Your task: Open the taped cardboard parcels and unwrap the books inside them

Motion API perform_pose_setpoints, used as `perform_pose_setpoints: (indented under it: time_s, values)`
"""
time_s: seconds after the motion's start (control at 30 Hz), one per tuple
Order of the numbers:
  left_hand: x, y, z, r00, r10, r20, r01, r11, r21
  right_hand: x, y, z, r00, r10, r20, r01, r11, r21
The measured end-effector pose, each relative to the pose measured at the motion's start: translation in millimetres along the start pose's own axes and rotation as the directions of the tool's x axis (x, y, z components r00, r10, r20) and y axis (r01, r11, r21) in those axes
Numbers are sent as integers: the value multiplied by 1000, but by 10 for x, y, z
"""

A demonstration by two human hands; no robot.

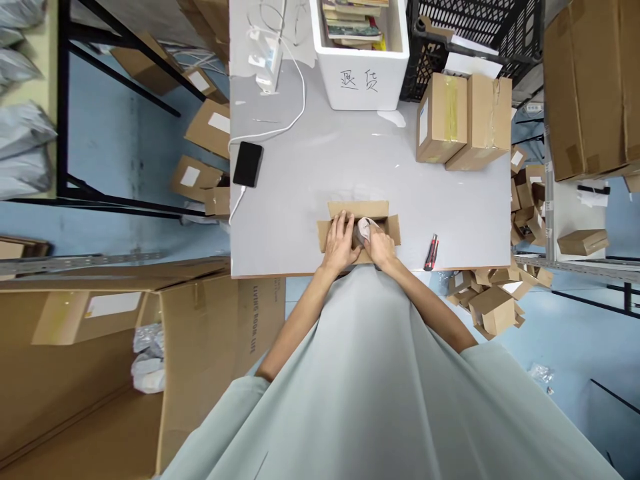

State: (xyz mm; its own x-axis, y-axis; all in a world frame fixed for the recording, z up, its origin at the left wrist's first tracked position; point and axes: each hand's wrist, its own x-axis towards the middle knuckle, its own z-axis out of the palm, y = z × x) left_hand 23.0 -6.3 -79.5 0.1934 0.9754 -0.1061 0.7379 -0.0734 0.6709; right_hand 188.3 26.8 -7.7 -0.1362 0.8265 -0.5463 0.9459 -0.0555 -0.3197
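Note:
A small cardboard box [358, 209] stands at the front edge of the grey table with its flaps folded outward. My left hand [342, 241] lies over the box's left side, fingers stretched out and slightly apart. Curled over the right part of the opening, my right hand [380, 247] grips a pale, crumpled wrapped item [365, 228] that sits partly inside the box. The item's lower part and the box's contents are mostly hidden by my hands. A red and black utility knife [431, 253] lies to the right of the box.
Two taped cardboard boxes [443, 120] stand at the back right, beside a black crate [470, 40]. A white bin [369, 80] holds books. On the left are a black phone-like device [248, 164], its cable and a power strip [269, 63]. A large open carton [220, 333] stands lower left.

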Motion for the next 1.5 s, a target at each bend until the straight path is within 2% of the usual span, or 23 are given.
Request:
perform_pose_setpoints:
  time_s: [0.07,0.13,0.23,0.3,0.37,0.43,0.47,0.53,0.6,0.63,0.7,0.77,0.83,0.93,1.03,1.1,1.17,1.23,1.3,1.33,1.4,1.43,1.5]
  values:
    - [-2,28,-51,1000,-2,-7,2,1000,-25,-24,39,-24,999,-46,-29,48,997,55]
    - [3,77,-144,1000,-10,-15,9,997,-71,-92,143,-120,982,-149,-119,163,979,119]
    - [6,204,-380,1000,-23,-3,22,983,-183,-308,331,-392,913,-296,-280,360,908,213]
    - [-5,328,-582,999,-33,33,41,959,-280,-492,412,-608,882,-317,-350,423,859,288]
    - [-22,462,-786,994,-51,96,85,916,-391,-647,430,-796,873,-272,-405,429,822,374]
    - [-31,568,-966,988,-65,137,125,862,-491,-729,398,-923,866,-175,-469,413,778,473]
    - [-28,594,-1043,988,-74,132,133,838,-529,-736,374,-959,857,-121,-501,410,748,521]
    - [-3,564,-1178,992,-120,47,125,813,-569,-691,333,-982,838,-38,-544,421,679,601]
    - [37,399,-1292,973,-207,-102,113,812,-573,-595,325,-949,834,7,-552,424,633,648]
    - [58,266,-1341,949,-258,-183,112,814,-570,-539,339,-914,838,23,-545,412,626,662]
    - [91,-77,-1409,875,-362,-320,128,812,-569,-427,399,-812,858,51,-510,366,636,679]
    - [104,-466,-1411,799,-458,-388,174,795,-581,-330,497,-670,881,72,-468,307,665,681]
    - [104,-820,-1328,733,-567,-376,254,741,-622,-250,617,-502,898,103,-427,241,699,673]
    - [91,-1165,-1089,642,-735,-219,468,602,-647,-161,791,-244,927,186,-325,100,713,694]
    - [51,-1276,-871,595,-797,-103,608,531,-591,-99,908,-47,955,255,-154,-57,663,746]
    - [-10,-1256,-799,584,-803,-118,627,539,-562,-68,940,38,969,237,-65,-105,640,762]
    - [-105,-1172,-773,617,-765,-184,591,605,-533,-36,936,101,983,184,-2,-116,627,770]
    - [-220,-1021,-754,725,-667,-172,503,683,-530,-1,907,154,986,163,47,-137,605,784]
    - [-327,-813,-709,855,-518,18,438,704,-559,31,872,200,978,181,100,-187,569,801]
    - [-368,-700,-672,891,-430,146,433,706,-560,41,858,217,973,192,127,-214,551,807]
    - [-407,-483,-586,903,-291,316,424,717,-553,36,856,226,964,202,173,-255,521,814]
    - [-402,-388,-545,901,-270,340,423,721,-549,19,871,215,962,203,182,-263,506,822]
    - [-333,-223,-491,913,-273,304,401,748,-530,-48,943,152,963,215,161,-246,463,852]
